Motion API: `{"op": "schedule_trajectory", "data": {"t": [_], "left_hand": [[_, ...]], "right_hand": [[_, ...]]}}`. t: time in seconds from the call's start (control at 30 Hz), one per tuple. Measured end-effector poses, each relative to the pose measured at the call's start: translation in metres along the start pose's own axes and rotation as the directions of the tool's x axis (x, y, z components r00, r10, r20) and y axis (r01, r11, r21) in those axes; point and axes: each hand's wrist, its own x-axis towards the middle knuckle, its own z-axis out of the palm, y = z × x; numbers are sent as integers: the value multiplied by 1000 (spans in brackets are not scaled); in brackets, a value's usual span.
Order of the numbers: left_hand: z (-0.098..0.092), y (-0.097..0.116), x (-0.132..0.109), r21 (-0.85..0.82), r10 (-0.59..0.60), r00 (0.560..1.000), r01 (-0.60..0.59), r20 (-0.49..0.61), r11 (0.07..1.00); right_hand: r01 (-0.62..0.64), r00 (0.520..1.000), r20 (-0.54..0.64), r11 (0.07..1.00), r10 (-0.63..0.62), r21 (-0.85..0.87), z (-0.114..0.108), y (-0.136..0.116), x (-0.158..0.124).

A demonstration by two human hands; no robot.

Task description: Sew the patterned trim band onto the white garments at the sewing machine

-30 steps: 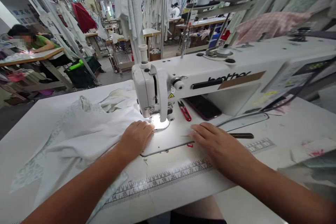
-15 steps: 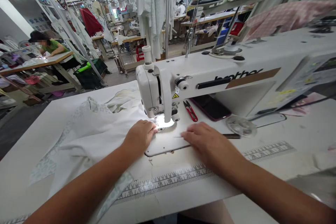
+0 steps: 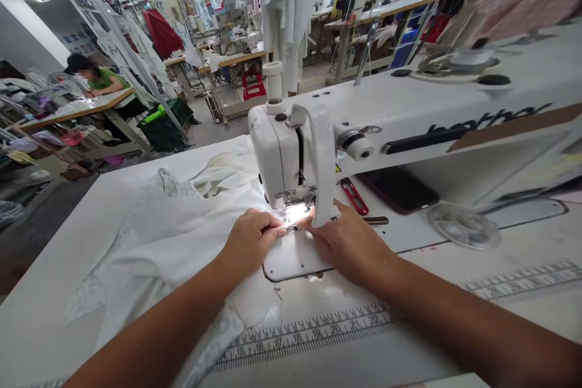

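My left hand (image 3: 252,239) pinches the edge of a white garment (image 3: 186,227) just left of the presser foot, under the lit needle area. The garment, with pale leaf-print trim, spreads over the table to the left. My right hand (image 3: 352,239) is closed, its fingertips at the right of the presser foot, partly behind the white lever. From behind that hand sticks out the flat end of a slim metal tool, apparently tweezers (image 3: 376,220); its tip is hidden. Both hands are at the white sewing machine (image 3: 277,151).
Red thread snips (image 3: 354,196) and a dark phone (image 3: 400,189) lie under the machine arm. A clear plastic disc (image 3: 464,225) is to the right. A printed ruler (image 3: 318,332) runs along the front. Another person (image 3: 97,82) sits at a far-left table.
My right hand has moved left to the presser foot, and the tweezers have come along with it. My left hand stays by the needle on the garment. The view has shifted closer.
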Motion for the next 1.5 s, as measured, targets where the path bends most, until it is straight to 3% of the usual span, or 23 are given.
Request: {"op": "schedule_trajectory", "data": {"t": [0.33,0.9,1.3,1.5], "left_hand": [[-1,0,0,-8,4,1000,-4,5,1000],[0,-1,0,-5,23,1000,-23,11,1000],[1,-3,0,-50,10,999,-8,39,999],[2,-5,0,-25,67,998,-67,5,997]], "right_hand": [[32,996,-78,999,-35,-41,8,3,0],[31,999,-4,997,-32,-74,4,-1,2],[-29,997,-55,961,46,275,15,4,3],[12,997,-72,967,6,253,13,6,2]]}}
